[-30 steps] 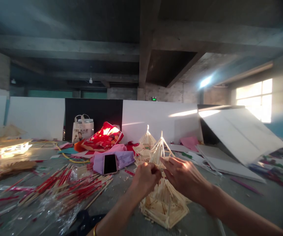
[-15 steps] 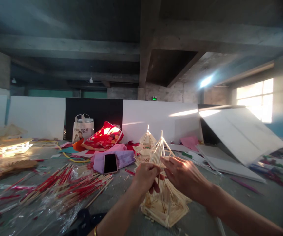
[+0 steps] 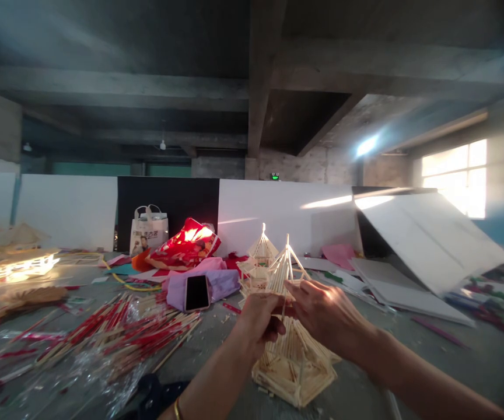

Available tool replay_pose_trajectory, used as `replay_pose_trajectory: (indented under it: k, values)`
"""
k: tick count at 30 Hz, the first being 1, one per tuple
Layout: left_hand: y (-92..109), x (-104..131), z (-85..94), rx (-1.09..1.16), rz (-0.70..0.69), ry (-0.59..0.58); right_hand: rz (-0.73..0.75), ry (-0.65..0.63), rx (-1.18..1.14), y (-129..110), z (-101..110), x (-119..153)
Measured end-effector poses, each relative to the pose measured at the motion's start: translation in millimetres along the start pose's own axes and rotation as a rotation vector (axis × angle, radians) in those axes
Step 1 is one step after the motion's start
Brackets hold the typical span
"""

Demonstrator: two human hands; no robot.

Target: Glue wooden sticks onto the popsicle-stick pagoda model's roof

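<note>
A small tower model [image 3: 298,376] built of pale wooden sticks stands in front of me, with a wide many-sided base and a pointed roof [image 3: 287,256]. My left hand [image 3: 258,321] is closed at the tower's near left side, its fingers curled round a thin wooden stick [image 3: 283,309]. From the right, my right hand [image 3: 326,309] reaches in with bent fingers pinched on the tower just below the roof. The two hands' fingertips nearly meet and hide the tower's middle. Behind it rises a second stick tower [image 3: 263,248].
Loose red and pale sticks [image 3: 116,329] lie among clear plastic wrap on the left. A phone [image 3: 196,293] leans on purple cloth [image 3: 226,283]. Farther back are a red bag [image 3: 186,248] and a white tote bag [image 3: 149,233]. White boards [image 3: 427,239] lean at right.
My left hand has shifted slightly, and its fingers have drawn in closer to the right hand's fingertips. My right hand stays almost in place. The tower stands where it was.
</note>
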State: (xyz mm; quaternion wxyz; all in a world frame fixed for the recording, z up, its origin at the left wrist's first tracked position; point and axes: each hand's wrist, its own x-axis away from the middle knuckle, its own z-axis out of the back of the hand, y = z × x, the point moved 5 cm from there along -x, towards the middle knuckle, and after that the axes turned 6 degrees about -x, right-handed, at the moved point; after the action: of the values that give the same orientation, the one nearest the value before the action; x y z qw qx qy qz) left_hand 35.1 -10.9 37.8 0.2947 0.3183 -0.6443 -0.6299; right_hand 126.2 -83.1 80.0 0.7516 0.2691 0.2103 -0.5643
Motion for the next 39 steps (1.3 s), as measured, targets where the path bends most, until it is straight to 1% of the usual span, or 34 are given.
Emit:
replay_pose_trajectory:
  k: [4,10,16,20,24,27,30,32,34,36,37,39]
  values:
    - [1.9,2.1,-0.9,0.016,0.007,0.012,-0.018,-0.016,-0.021,-0.3,0.9,-0.6]
    - [0.9,0.0,0.3,0.025,0.005,0.012,-0.018,-0.002,-0.019,2.1,-0.9,0.6]
    - [-1.5,-2.9,0.6,0.032,0.018,0.002,-0.008,-0.009,0.023,1.3,-1.4,0.5]
    - [-1.7,-2.0,1.3,0.054,0.009,0.018,-0.006,-0.007,0.026,0.4,0.1,0.4]
    - [-2.6,0.3,1.2,0.066,0.004,0.006,-0.006,-0.013,0.053,-0.1,-0.1,1.4]
    - [-5.2,5.5,1.8,0.073,0.008,0.006,0.025,0.04,0.04,-4.1,6.9,4.8]
    - [-7.9,18.2,8.3,0.098,-0.016,-0.005,0.114,0.162,0.016,-19.1,24.2,13.4]
    - [-9.8,32.5,21.0,0.11,-0.033,-0.01,0.162,0.217,-0.035,-34.5,34.0,22.7]
    - [-11.5,50.9,43.5,0.097,-0.046,0.014,0.196,0.189,-0.083,-52.3,33.2,33.5]
    - [-12.7,71.6,76.3,0.063,-0.07,0.091,0.269,0.118,-0.099,-73.2,18.5,45.3]
    - [-13.6,82.2,95.5,0.043,-0.082,0.147,0.321,0.088,-0.101,-84.8,6.5,50.9]
    - [-17.8,102.3,135.2,-0.002,-0.085,0.272,0.407,0.036,-0.126,-109.0,-24.2,57.9]
